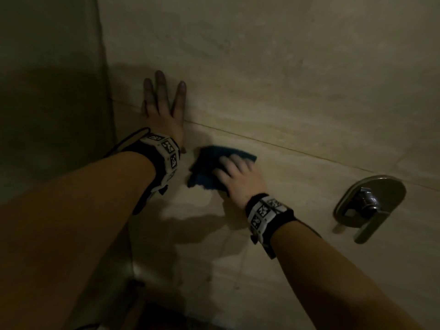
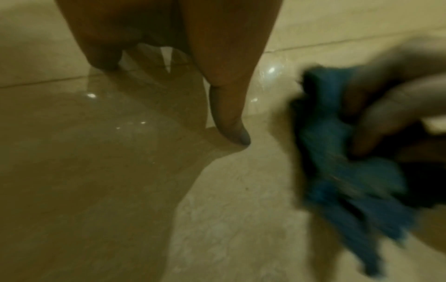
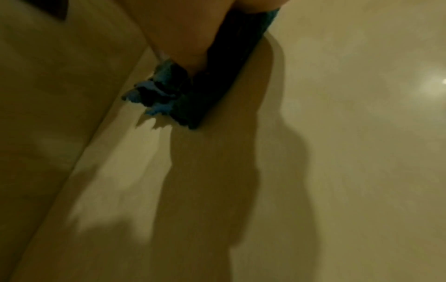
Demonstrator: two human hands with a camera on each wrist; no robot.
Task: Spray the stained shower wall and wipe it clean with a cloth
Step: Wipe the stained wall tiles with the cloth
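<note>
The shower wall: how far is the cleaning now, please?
Spraying looks done: no spray bottle in view. In hand: the right hand presses a blue cloth on the shower wall, while the left hand rests flat on it. Whether stains remain cannot be told in this dim light.

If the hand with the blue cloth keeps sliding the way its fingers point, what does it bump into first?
Probably the left hand, pressed flat on the beige tiled shower wall. The right hand, pressing the crumpled blue cloth, points up-left toward it; the exact line is hard to judge.
</note>
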